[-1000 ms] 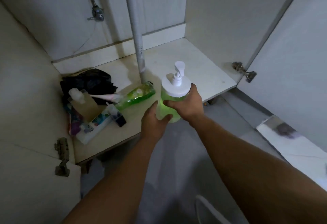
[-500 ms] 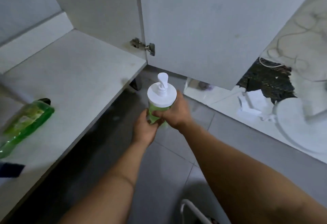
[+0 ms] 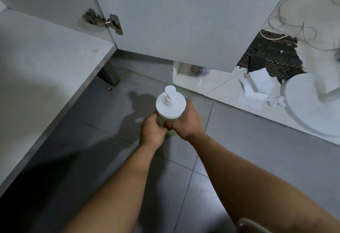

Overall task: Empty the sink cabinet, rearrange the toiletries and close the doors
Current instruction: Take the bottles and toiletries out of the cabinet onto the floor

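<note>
Hands clasp the green pump bottle (image 3: pixel 171 104) upright over the grey tiled floor (image 3: pixel 257 155): left hand (image 3: pixel 151 131) curled round its body at 8 o'clock, right hand (image 3: pixel 185 120) at 4 o'clock. Open cabinet door (image 3: pixel 174 20) stands at 12 o'clock, cabinet shelf (image 3: pixel 46 57) at 10 o'clock.

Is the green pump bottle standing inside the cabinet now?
No, both hands, left hand and right hand, hold the pump bottle over the grey floor tiles.

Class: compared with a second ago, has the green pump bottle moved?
Yes. The pump bottle, held by both hands, has left the cabinet shelf and is now over the grey floor tiles, right of it.
</note>
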